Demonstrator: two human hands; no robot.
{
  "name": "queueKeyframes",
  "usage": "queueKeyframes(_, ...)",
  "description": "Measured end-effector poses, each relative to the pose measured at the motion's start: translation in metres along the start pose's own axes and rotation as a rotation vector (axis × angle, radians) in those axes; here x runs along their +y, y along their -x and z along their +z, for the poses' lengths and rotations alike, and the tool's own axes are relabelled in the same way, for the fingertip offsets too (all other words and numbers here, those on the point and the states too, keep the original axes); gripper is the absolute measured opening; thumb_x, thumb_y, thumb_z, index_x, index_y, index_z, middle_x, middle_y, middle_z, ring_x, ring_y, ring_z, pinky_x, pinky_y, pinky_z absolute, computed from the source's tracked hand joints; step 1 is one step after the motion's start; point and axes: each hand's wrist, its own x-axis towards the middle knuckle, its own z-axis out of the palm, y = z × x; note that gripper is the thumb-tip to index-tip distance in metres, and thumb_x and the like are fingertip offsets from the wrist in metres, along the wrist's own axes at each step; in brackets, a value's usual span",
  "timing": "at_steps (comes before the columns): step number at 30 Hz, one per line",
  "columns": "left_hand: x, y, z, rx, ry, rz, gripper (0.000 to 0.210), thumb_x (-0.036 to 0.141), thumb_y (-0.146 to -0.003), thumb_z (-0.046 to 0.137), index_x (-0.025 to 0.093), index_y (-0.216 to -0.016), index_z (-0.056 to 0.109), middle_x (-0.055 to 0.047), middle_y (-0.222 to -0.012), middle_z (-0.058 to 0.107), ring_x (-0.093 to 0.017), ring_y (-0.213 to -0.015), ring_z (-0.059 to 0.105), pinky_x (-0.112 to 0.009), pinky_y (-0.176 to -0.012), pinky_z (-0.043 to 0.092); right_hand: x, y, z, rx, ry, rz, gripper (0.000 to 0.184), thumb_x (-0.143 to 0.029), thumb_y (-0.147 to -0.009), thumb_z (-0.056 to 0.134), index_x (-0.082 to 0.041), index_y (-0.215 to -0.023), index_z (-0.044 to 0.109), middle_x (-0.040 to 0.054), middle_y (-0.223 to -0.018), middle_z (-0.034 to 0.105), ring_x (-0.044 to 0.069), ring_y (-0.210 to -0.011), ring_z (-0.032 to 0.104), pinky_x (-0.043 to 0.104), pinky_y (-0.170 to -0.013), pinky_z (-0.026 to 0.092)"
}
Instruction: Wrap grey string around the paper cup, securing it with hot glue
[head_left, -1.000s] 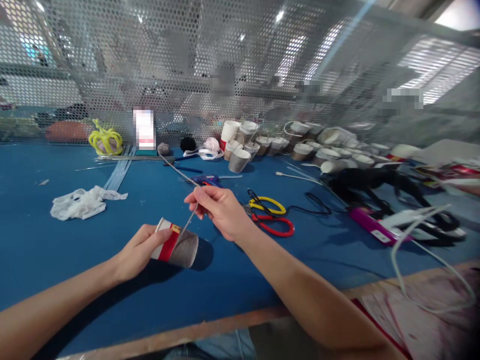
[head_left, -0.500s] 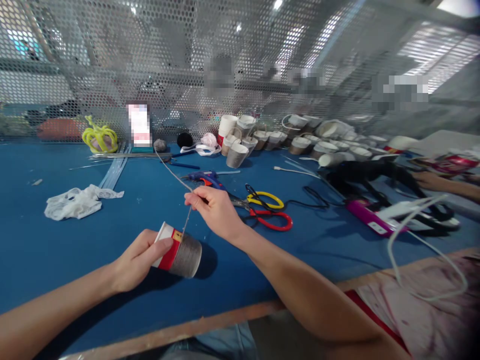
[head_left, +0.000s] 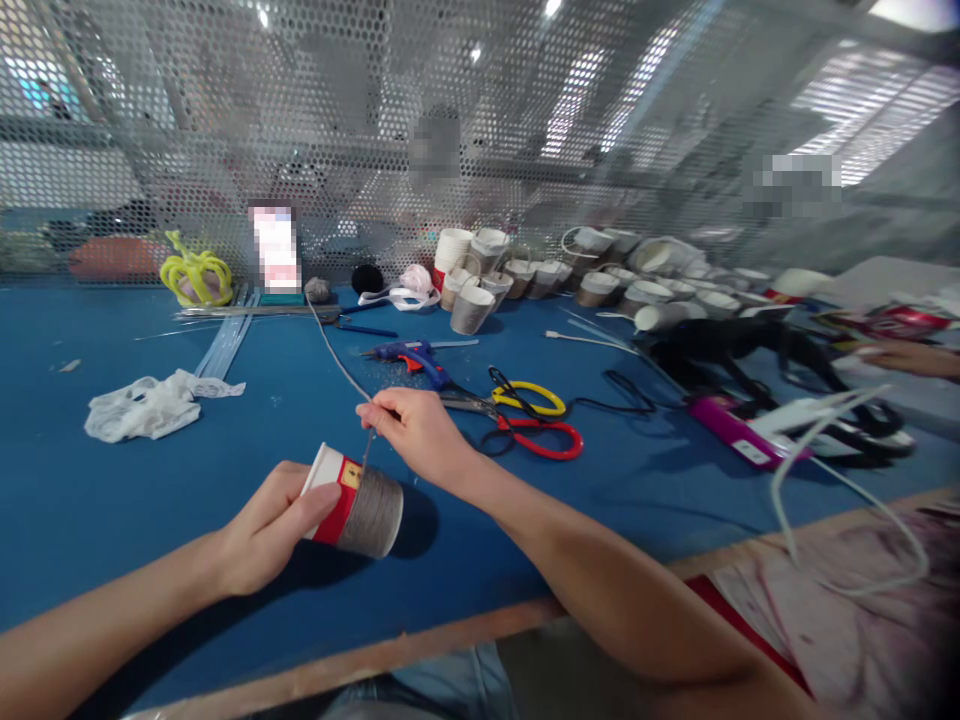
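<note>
My left hand (head_left: 281, 525) grips a paper cup (head_left: 324, 468) by its white and red rim end, thumb on the red band. The cup lies tilted on its side, base to the right, with grey yarn (head_left: 375, 512) wound around its lower part. Above the cup, my right hand (head_left: 409, 430) pinches the grey strand (head_left: 337, 360). From those fingers the strand runs down to the cup and back to a small grey yarn ball (head_left: 318, 290) near the phone.
Red-and-yellow-handled scissors (head_left: 536, 440) and a blue glue gun (head_left: 411, 360) lie beyond my right hand. White lace (head_left: 146, 405) rests at left. Several yarn-wrapped cups (head_left: 472, 310) stand along the mesh. A purple power strip (head_left: 739, 435) and another person's arm (head_left: 915, 360) are at right.
My right hand has come slightly down and left, nearer the cup, with the strand still pinched. The strand toward the ball now sags more. My left hand keeps its hold on the cup.
</note>
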Motion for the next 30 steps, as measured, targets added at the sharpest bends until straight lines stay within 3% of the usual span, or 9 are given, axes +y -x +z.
queueKeyframes(13,-0.006,0.005,-0.003,0.058,-0.159,0.086,0.041,0.032,-0.081,0.03,0.012,-0.053,0.054,-0.002,-0.051,0.051,-0.011,-0.049,0.043,-0.022,-0.051,0.036,-0.001,0.004,0.008,-0.154,0.031,-0.004,0.029,-0.028,-0.079,0.04,-0.014,-0.059,0.057,0.0008,-0.061,0.058,0.008,-0.059,0.05,0.019,-0.057,0.033)
queueKeyframes(19,-0.006,0.005,-0.001,0.127,-0.123,0.103,0.041,0.032,-0.08,0.031,0.012,-0.053,0.054,-0.002,-0.05,0.05,-0.011,-0.047,0.043,-0.022,-0.049,0.036,-0.001,0.005,0.011,-0.191,0.021,-0.005,0.027,-0.026,-0.078,0.042,-0.013,-0.059,0.057,0.0001,-0.06,0.057,0.007,-0.057,0.049,0.018,-0.054,0.032)
queueKeyframes(30,-0.004,0.005,0.0,0.132,-0.093,0.052,0.04,0.033,-0.079,0.032,0.012,-0.052,0.053,-0.001,-0.048,0.049,-0.01,-0.044,0.041,-0.021,-0.045,0.034,0.0,0.005,0.011,-0.251,0.01,0.005,0.028,-0.027,-0.077,0.044,-0.013,-0.055,0.053,-0.0022,-0.052,0.051,0.005,-0.05,0.043,0.017,-0.049,0.028)
